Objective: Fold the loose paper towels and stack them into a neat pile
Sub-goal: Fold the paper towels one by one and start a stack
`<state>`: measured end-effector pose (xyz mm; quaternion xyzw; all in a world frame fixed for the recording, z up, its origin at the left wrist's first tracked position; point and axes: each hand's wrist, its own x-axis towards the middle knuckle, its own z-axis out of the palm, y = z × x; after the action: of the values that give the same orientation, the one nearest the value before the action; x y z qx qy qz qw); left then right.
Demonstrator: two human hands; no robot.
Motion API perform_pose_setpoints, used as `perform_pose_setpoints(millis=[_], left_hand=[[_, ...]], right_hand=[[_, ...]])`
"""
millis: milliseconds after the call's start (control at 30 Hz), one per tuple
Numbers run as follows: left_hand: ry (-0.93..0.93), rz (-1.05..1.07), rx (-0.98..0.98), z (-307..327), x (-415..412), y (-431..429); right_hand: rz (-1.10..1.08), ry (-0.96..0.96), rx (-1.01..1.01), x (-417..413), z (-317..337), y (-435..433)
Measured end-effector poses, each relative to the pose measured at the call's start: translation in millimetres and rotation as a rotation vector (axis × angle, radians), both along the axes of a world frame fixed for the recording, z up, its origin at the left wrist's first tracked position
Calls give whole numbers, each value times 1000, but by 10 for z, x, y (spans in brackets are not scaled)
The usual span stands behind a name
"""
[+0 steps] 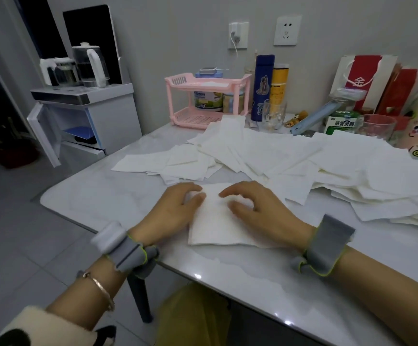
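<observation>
A white paper towel (215, 227) lies flat near the front edge of the pale table (98, 193). My left hand (171, 212) rests on its left side, fingers curled over its upper left edge. My right hand (260, 208) presses on its right half with bent fingers, fingertips on the paper. Behind them a wide heap of loose paper towels (290, 156) spreads across the middle and right of the table. Whether the towel under my hands is folded I cannot tell.
At the back stand a pink two-tier rack (208, 98), a blue bottle (262, 88), a yellow can (279, 83), glass cups (377, 126), a green box (341, 123) and paper bags (367, 78). A white cabinet with kettles (88, 66) stands left of the table.
</observation>
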<state>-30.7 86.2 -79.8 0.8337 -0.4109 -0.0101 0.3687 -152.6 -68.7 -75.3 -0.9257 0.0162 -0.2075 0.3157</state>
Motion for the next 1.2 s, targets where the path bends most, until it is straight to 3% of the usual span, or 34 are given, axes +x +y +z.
perform_pose_setpoints(millis=[133,300,567,667,800,933,1100,1200], left_hand=[[-82,115,124,80,425,-132],[-185,209,409,32,782,-424],[-206,199,386,-149,971,-630],[-216,221,220,-122,975,-583],[-242,296,-330,2,914,-409],[-207,407,-703,202,754,-285],[66,258,-993,625,476,-21],[220,143,-1053,869,282,149]], right_hand=[[112,93,-315,41,-116,71],[114,81,-287,33,-168,64],[128,64,-261,97,-226,48],[125,68,-268,56,-221,41],[130,71,-270,48,-206,41],[116,86,-220,22,-195,60],[-61,-37,268,42,36,48],[-106,-89,599,93,262,45]])
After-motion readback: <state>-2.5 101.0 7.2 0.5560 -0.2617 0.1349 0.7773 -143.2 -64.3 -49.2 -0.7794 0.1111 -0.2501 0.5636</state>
